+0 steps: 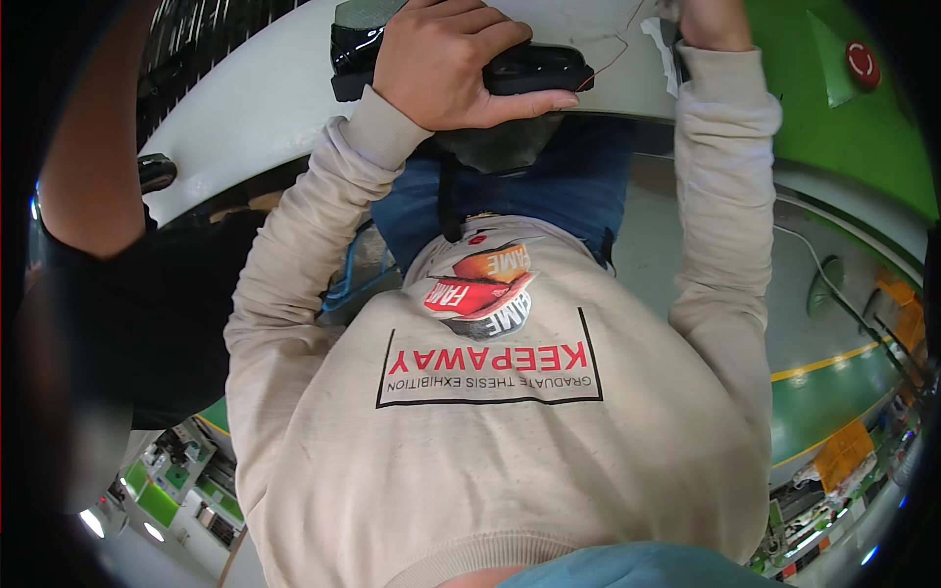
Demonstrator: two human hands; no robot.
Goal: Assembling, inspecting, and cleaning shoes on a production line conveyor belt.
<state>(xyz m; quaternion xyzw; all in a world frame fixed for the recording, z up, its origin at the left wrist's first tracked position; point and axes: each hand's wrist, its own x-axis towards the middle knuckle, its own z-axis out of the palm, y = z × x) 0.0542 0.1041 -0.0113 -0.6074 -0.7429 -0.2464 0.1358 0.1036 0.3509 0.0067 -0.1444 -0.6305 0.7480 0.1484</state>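
Observation:
My left hand (441, 59) lies over a long glossy black moulded piece (537, 71) on the white table. Its fingers curl over the top, and the thumb stretches along the near side. The piece has a ribbed lower edge and a grey-green patch at its left end; its exact kind is unclear. A thin reddish wire or thread (610, 63) runs from its right end up to the right. At the top edge, my right hand (714, 22) shows only in part, with its fingers out of sight. Beside its wrist are a white scrap (657, 44) and a dark narrow thing.
Another person's bare arm (93, 127) and black sleeve come in at the left. The white table (235, 108) has a curved near edge. At the right, a green surface (794, 118) carries a red round button (863, 65). A pale cable (823, 265) runs below it.

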